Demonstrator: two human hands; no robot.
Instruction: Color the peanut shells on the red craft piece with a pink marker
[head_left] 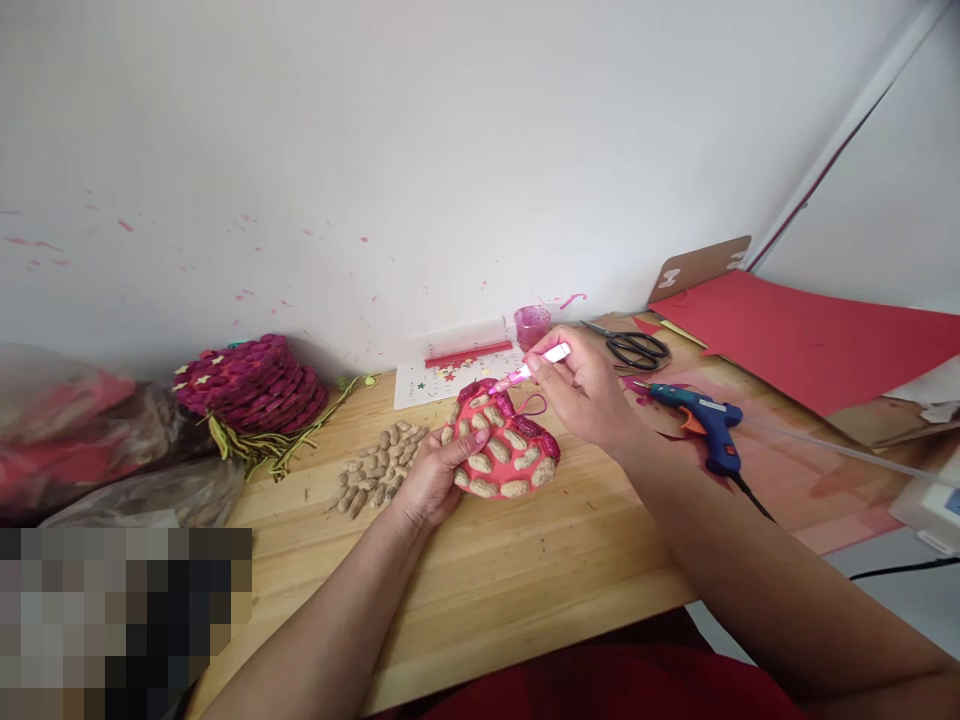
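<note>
My left hand grips a red peanut craft by its left side, thumb over the front. Whole peanuts cover its face; those along the top and right edge are painted magenta, the others are bare tan. A thin pink cord loop sticks out at its upper right. Between the fingers of my right hand is a slim paintbrush, white at the back end and stained pink lower down. Its tip meets the craft near the upper edge. Left of the craft lies a pile of loose peanuts.
Magenta peanut crafts are stacked at left beside plastic bags. Behind the hands stand a pink paint cup and a white sheet with stars. Scissors, a blue glue gun and red card lie at right.
</note>
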